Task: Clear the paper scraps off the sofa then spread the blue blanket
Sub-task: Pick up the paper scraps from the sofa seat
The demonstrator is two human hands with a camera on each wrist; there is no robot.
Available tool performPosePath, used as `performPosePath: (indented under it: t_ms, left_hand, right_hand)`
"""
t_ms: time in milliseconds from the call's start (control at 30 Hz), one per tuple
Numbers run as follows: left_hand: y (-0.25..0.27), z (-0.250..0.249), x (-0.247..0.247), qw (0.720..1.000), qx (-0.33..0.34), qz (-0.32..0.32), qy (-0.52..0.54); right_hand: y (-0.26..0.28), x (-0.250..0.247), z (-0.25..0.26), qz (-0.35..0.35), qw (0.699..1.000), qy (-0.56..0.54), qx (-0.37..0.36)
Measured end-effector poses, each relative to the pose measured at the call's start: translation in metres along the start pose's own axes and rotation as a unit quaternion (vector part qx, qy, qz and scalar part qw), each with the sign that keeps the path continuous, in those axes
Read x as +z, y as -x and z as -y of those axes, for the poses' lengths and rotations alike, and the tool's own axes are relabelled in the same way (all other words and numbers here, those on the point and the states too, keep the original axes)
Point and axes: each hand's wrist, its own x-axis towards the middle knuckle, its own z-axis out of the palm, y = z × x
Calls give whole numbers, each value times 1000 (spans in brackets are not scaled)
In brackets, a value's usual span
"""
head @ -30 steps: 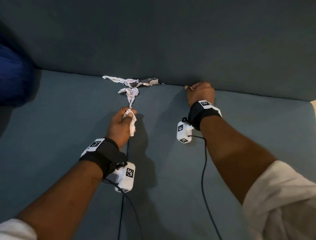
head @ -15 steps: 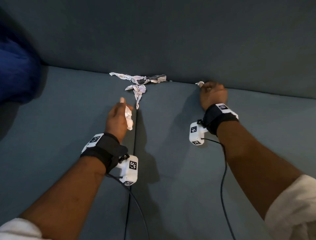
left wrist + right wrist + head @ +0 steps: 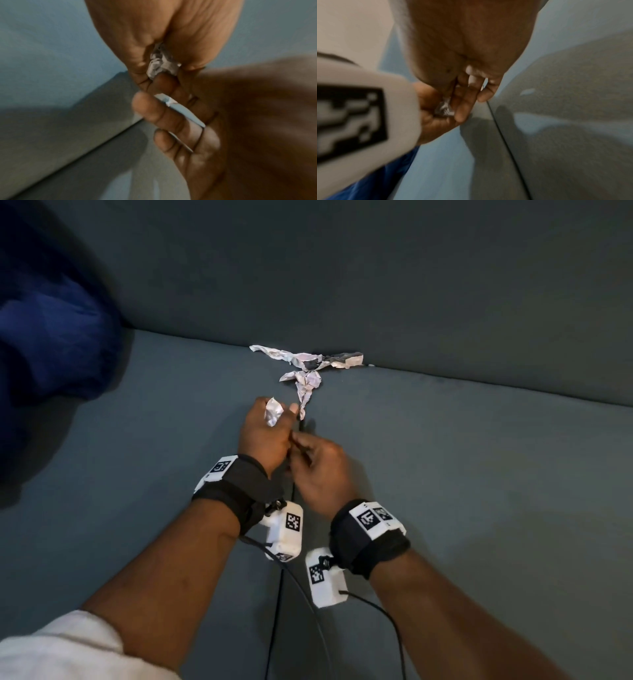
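My left hand [image 3: 265, 436] grips a crumpled paper scrap [image 3: 273, 413] above the sofa seat [image 3: 479, 474]. In the left wrist view its fingers [image 3: 171, 33] curl round that wad [image 3: 161, 65]. My right hand [image 3: 318, 470] touches the left one from the right and pinches a small flat white scrap [image 3: 180, 109] between its fingers [image 3: 149, 108]. Just beyond both hands, more crumpled paper scraps [image 3: 305, 368] lie in the crease under the backrest. The blue blanket [image 3: 51, 337] is bunched at the far left of the sofa.
The dark backrest [image 3: 411, 285] rises behind the seat. A seam between two seat cushions [image 3: 505, 142] runs from the scraps toward me. Black cables [image 3: 394, 628] hang from both wrist cameras. My white sleeve [image 3: 68, 652] shows at the bottom left.
My right hand left the backrest crease with a small white scrap and came left to meet my left hand. My left hand moved a little forward, still holding its crumpled paper.
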Motion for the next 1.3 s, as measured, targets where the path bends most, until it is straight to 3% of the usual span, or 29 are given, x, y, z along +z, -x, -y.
performPosePath:
  t_ms: [100, 200, 267, 367, 433, 700, 833, 967, 1200, 1300]
  left_hand:
    - [-3, 15, -15, 1000, -10, -17, 1]
    - [-3, 19, -25, 997, -55, -18, 59]
    - [-2, 20, -31, 996, -70, -16, 62]
    - [-2, 27, -38, 998, -51, 3, 39]
    - [-3, 34, -40, 999, -35, 16, 19]
    - [-2, 41, -39, 999, -27, 21, 41]
    - [-4, 40, -38, 997, -40, 23, 59]
    - [-3, 36, -40, 996, -46, 30, 68]
    - [2, 21, -40, 990, -92, 41, 102]
    - [5, 22, -41, 993, -48, 73, 85]
  right_hand:
    - [-5, -10, 0, 48, 998, 13, 24]
    - [-28, -40, 1, -43, 990, 127, 45]
    - [-49, -51, -3, -66, 979, 181, 70]
    - [-70, -47, -9, -12, 948, 315, 31]
    - [-76, -41, -10, -11, 926, 376, 14]
    - [-84, -21, -18, -16, 902, 430, -43]
    - [-81, -30, -14, -28, 924, 379, -36]
    - [-57, -36, -17, -11, 977, 197, -79]
    - [3, -9, 4, -5, 991, 86, -102]
    - [12, 15, 19, 18, 992, 80, -101]
